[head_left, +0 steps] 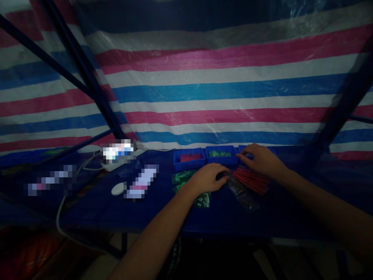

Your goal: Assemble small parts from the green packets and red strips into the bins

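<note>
My left hand point(208, 178) rests on the dark blue table point(116, 214), fingers curled down over small clear bags of green parts point(182, 177); what it grips, if anything, is hidden. My right hand point(260, 158) lies over a stack of red flat pieces point(253, 182), its fingers pinched together at the rim of a blue bin point(220, 152). Beside these sit a clear bag of dark parts point(241, 194) and more green bags point(203, 200).
Three small blue bins line the back: one with red parts point(189, 157), one with green. A white round object point(117, 189), a power strip with white cable point(62, 206) and blurred items lie left. A striped tarp point(221, 85) hangs behind; dark poles stand at both sides.
</note>
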Available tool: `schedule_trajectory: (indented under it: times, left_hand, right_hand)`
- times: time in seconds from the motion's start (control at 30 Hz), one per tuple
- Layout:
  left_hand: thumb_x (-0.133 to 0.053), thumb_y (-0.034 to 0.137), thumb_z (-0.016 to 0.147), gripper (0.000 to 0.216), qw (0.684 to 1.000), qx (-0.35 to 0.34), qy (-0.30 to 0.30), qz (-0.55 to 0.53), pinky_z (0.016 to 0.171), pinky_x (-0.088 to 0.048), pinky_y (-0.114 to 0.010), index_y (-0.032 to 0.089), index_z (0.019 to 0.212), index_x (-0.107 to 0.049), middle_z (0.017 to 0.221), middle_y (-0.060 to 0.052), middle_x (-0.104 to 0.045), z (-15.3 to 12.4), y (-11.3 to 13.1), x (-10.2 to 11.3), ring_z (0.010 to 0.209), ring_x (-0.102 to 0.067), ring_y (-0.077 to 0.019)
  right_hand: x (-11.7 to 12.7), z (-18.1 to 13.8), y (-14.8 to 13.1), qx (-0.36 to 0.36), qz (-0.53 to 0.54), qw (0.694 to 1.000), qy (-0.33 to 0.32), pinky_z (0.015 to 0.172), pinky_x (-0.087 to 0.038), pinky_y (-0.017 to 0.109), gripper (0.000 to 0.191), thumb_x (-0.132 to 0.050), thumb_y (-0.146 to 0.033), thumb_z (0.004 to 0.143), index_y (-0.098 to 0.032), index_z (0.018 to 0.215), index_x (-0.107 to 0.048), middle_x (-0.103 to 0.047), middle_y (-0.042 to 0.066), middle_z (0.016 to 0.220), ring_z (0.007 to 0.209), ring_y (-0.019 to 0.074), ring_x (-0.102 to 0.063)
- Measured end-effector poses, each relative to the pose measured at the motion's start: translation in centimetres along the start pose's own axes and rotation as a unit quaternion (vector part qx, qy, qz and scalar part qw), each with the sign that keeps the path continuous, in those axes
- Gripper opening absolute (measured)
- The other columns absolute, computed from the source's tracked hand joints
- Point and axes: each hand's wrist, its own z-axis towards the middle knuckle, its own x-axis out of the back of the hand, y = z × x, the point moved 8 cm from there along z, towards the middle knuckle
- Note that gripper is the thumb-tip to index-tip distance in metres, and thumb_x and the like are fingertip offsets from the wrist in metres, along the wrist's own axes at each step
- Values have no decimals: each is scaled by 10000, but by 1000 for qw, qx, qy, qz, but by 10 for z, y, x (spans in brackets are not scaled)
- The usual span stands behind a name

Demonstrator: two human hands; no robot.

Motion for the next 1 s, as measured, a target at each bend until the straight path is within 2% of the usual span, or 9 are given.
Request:
schedule_trajectory:
  times: [0.1,0.17,0.37,0.5,0.6,0.73,0.9,1.0]
  left_hand:
    - [-688,524,906,397,1000,6,-7,7,943,-515,-383,208,1138,-747,1079,-96,-738,0,0,-3,1024,-684,-253]
    - [-745,562,844,452,1000,15,-8,16,929,-514,-381,197,1110,-764,1059,-99,-735,0,-4,-5,1007,-684,-261]
    - [-700,291,931,201,998,43,-47,-26,838,-508,-270,194,1090,-777,1034,-54,-759,3,-16,-11,941,-699,-185]
    - [-669,201,931,157,997,50,-53,-29,834,-512,-261,186,1043,-778,1014,-46,-765,4,-16,-12,930,-699,-175]
    - [-665,200,921,146,998,40,-42,-8,862,-519,-284,183,1021,-772,1005,-53,-756,3,-15,-13,942,-695,-187]
    - [-698,281,913,201,999,26,-10,42,978,-503,-354,183,1076,-763,1095,-81,-739,0,-16,-9,1058,-677,-229]
    - [-663,268,947,193,998,-10,-35,53,1017,-488,-361,196,1092,-767,1137,-64,-759,-2,-17,-10,1086,-689,-223]
    - [-654,229,948,189,998,-1,-41,49,970,-507,-339,214,1096,-770,1097,-46,-777,-2,-19,-10,1038,-707,-210]
  right_hand:
    - [-1,-1,-5,5,7,1000,4,849,-502,412,314,-541,-473,973,-249,904,-749,-770,90,953,940,296,-686]
    - [0,-1,-7,9,8,1000,10,847,-501,408,309,-539,-467,976,-248,907,-745,-766,91,947,939,292,-682]
    - [1,-3,-12,17,-5,1000,19,850,-505,387,282,-546,-428,987,-222,926,-728,-753,85,960,949,277,-676]
    - [1,-3,-15,19,-4,1000,18,838,-508,384,270,-553,-410,988,-217,914,-727,-748,83,940,923,271,-671]
    - [0,-4,-17,23,0,1000,16,827,-509,382,269,-557,-407,988,-217,904,-727,-744,83,932,908,268,-672]
    - [-2,-4,-19,33,2,999,15,838,-509,387,244,-565,-390,986,-217,921,-725,-745,83,939,923,271,-672]
    - [-2,-4,-20,34,-6,999,18,832,-511,397,244,-558,-379,986,-213,919,-724,-745,88,931,913,274,-675]
    - [-4,-4,-20,35,-7,999,12,830,-511,402,248,-553,-381,985,-216,913,-723,-748,88,928,905,276,-681]
